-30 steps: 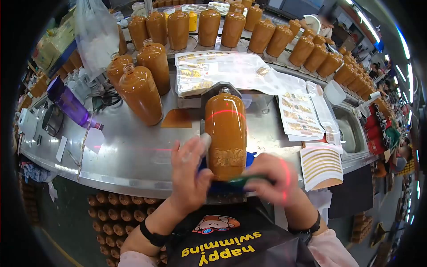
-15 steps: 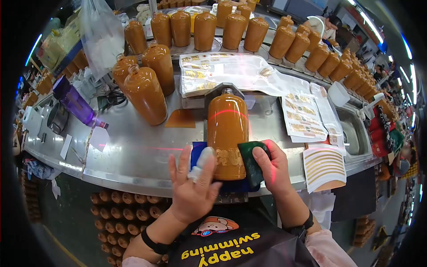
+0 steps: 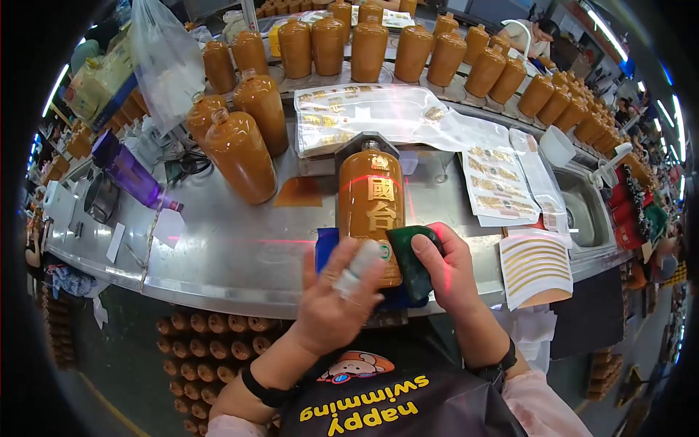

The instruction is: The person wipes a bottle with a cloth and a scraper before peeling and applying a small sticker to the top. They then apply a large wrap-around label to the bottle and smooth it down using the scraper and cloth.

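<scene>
A glossy brown bottle (image 3: 370,211) lies tilted in front of me, its neck in a dark angled rest. Raised gold characters (image 3: 381,202) run down its face, with a small round green emblem lower down. My left hand (image 3: 341,295), smeared by motion, has its fingers stretched over the bottle's lower left side; white coverings wrap some fingertips. In my right hand (image 3: 448,266) is a dark green flat pad (image 3: 412,262), pinched between thumb and fingers, its edge at the bottle's lower right side. Blue material (image 3: 327,246) shows under the bottle.
Three brown bottles (image 3: 240,156) stand to the left, near a purple bottle (image 3: 131,175). Sheets of gold decals (image 3: 499,182) and gold curved strips (image 3: 537,264) lie right, by a sink (image 3: 582,207). More bottles line the conveyor behind; another person (image 3: 535,40) sits beyond.
The bottle has turned, so the gold characters and green emblem now face up. My left hand has swept right across its lower front. The right hand with the green pad has barely moved.
</scene>
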`<state>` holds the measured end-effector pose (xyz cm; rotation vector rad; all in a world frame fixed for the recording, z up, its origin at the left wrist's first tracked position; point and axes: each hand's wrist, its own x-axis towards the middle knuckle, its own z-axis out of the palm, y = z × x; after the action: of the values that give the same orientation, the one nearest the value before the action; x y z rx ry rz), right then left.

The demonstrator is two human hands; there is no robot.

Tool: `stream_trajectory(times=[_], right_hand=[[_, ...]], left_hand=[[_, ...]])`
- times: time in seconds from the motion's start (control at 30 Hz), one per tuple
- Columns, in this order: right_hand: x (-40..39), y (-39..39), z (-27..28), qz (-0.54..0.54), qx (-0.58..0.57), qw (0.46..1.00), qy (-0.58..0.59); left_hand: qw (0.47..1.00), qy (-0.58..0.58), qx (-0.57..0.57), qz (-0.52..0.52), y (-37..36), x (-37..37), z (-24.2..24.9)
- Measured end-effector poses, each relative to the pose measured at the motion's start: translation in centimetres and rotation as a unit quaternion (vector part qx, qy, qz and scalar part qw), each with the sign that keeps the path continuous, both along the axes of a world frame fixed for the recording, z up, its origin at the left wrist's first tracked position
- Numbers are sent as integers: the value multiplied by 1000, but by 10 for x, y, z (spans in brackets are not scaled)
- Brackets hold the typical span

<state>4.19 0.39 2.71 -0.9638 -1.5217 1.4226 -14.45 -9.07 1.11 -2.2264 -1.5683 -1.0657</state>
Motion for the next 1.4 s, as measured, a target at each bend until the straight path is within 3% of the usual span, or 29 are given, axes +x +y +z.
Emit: stream_trajectory(times=[0.03, 0.13, 0.3, 0.4, 0.5, 0.63, 0.77, 0.87, 1.0, 1.13, 1.27, 1.33, 1.4], right_hand=[[-1, 1, -1, -3, 13, 1000, -7], [-4, -1, 1, -7, -7, 1000, 11], [-3, 1, -2, 6, -22, 1000, 14], [-5, 1, -3, 16, -26, 999, 14], [-3, 3, -4, 9, -9, 1000, 2], [-1, 2, -2, 2, -1, 1000, 10], [-4, -4, 11, -9, -23, 999, 46], [-13, -2, 6, 10, 79, 997, -3], [7, 13, -25, -91, 9, 995, -28], [-7, -2, 0, -46, -1, 996, 70], [-3, 8, -26, -68, 90, 993, -17], [11, 14, -22, -86, -14, 996, -1], [4, 4, -14, -64, -76, 989, 106]], left_hand=[[998, 67, 7, -18, 0, 2, 4], [1000, 28, -11, 1, 5, 3, 9], [976, -184, -109, 31, -3, -7, -23], [981, -156, -101, 53, -4, -4, -18], [993, -58, -53, 83, -3, 3, 7], [999, -27, -16, 10, 11, 6, 3], [994, -96, -39, 21, 6, 1, -6], [994, -82, -54, 40, 2, -1, -9], [994, -79, -62, 39, 2, -5, -13], [993, -45, -85, 62, 4, 0, -4], [990, -39, -109, 75, 4, -5, -10], [989, -63, -119, 65, 4, -6, -12], [985, -86, -141, 56, 3, -5, -15]])
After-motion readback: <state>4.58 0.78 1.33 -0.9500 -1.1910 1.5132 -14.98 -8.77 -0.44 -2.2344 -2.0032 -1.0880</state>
